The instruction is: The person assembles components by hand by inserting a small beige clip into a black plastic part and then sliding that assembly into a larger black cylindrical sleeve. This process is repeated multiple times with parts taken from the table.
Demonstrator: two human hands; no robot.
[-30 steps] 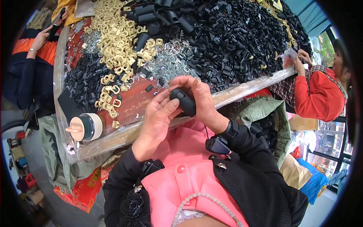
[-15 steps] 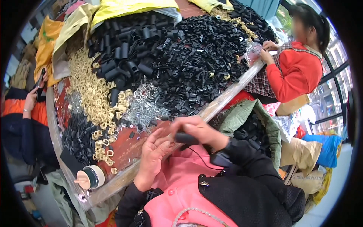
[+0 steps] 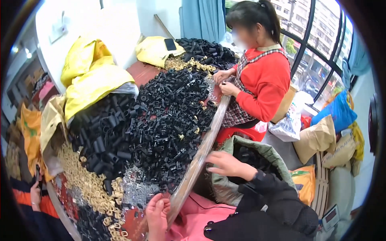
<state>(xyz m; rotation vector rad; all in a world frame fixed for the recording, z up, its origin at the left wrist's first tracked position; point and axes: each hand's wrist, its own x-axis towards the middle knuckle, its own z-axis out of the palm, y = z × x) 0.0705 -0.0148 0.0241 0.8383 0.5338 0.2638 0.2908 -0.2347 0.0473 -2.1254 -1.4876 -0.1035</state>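
Observation:
My left hand [image 3: 157, 209] is raised at the near edge of the table, its fingers curled together by the silver metal clips [image 3: 138, 190]. Whether something small sits between those fingertips I cannot make out. My right hand [image 3: 230, 164] is stretched out to the right, fingers extended and apart, with nothing visible in it. It hovers beside the wooden table edge [image 3: 200, 154], over the rim of a green woven sack [image 3: 223, 186] that holds black parts [image 3: 251, 158]. Small black plastic parts [image 3: 161, 132] lie heaped on the table in front of me.
Black tubes [image 3: 102, 144] and cream-coloured plastic buckles [image 3: 90, 176] lie in piles to the left. A co-worker in a red top [image 3: 263, 80] handles small pieces at the far right edge. Another person's hand [image 3: 35, 195] shows at the left. Paper sacks [image 3: 317, 138] stand at the right.
My right hand has left the left one, swinging right to the green sack; the black tube it held no longer shows in it. My left hand's fingers have curled. The view has turned up and right.

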